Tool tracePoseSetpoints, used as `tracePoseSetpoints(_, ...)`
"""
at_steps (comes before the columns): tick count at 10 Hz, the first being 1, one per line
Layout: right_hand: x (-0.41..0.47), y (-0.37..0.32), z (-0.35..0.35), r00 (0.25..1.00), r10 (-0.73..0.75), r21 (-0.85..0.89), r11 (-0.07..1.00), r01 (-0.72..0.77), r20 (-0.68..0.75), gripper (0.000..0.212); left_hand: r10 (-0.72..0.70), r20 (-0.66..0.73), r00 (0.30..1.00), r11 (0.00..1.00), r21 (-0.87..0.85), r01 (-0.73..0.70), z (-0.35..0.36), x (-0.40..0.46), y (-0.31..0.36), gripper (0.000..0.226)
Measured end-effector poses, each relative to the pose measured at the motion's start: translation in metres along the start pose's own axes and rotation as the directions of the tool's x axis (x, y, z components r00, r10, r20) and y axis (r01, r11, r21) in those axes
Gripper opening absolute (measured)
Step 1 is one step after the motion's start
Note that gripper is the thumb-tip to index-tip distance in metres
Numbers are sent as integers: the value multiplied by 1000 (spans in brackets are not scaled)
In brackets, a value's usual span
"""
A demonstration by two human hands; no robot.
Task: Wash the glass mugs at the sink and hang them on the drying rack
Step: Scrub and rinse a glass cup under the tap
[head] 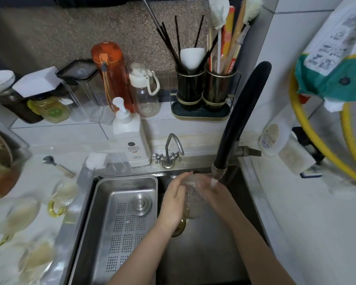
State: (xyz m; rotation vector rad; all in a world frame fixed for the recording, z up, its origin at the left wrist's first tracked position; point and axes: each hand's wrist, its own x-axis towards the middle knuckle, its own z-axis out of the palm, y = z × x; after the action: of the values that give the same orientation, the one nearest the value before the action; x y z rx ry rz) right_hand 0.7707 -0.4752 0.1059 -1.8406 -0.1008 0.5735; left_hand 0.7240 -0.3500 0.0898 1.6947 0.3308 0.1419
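A clear ribbed glass mug (193,197) with an amber handle sits between both hands over the sink basin (203,243). My left hand (173,200) wraps its left side and my right hand (214,194) wraps its right side. Water runs from the black faucet (240,120) onto my right hand and the mug's rim. Several more glass mugs (64,196) with yellow handles lie on the counter at the left. No drying rack can be made out.
A steel drain tray (123,223) fills the sink's left half. A white pump bottle (130,138) and a small tap (170,153) stand behind the sink. A utensil holder (203,93), bottles and jars line the back. A spoon (58,165) lies on the left counter.
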Motion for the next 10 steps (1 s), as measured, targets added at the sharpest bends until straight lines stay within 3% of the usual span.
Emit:
tracePoseSetpoints(1,3,4,-8,998,56,-10,998,-56,-22,20,-45,44,998,995,-91,49,1,1,2,37)
tracePoseSetpoints(2,2,8,-12,990,143,199,971,-135,-23,26,-138,73,988,965,-214,150,8,1,-2,34)
tracePoseSetpoints(3,-7,17,-19,993,115,234,966,-107,-21,17,-208,163,964,951,-198,238,16,3,-1,27)
tracePoseSetpoints(4,-8,28,-20,984,76,108,992,-59,-160,17,-54,109,993,995,84,45,26,15,1,20)
tracePoseSetpoints(5,-4,36,-16,948,161,117,984,-134,-273,20,59,84,995,947,309,-82,36,22,6,20)
tracePoseSetpoints(6,-6,40,-20,940,121,107,990,-91,-320,11,23,3,1000,979,202,-24,42,15,9,44)
tracePoseSetpoints(7,-15,34,-25,933,118,309,951,-7,-341,12,-15,167,986,1000,14,13,38,-10,4,17)
tracePoseSetpoints(8,-15,34,-18,960,111,415,910,6,-257,14,78,217,973,990,97,-101,24,-25,-11,56)
tracePoseSetpoints(9,-21,30,-12,985,23,408,912,50,-173,15,111,124,986,985,121,-126,17,-27,-10,55)
tracePoseSetpoints(10,-24,29,-4,989,-136,199,969,147,-65,26,5,40,999,1000,7,-5,11,-20,-8,37)
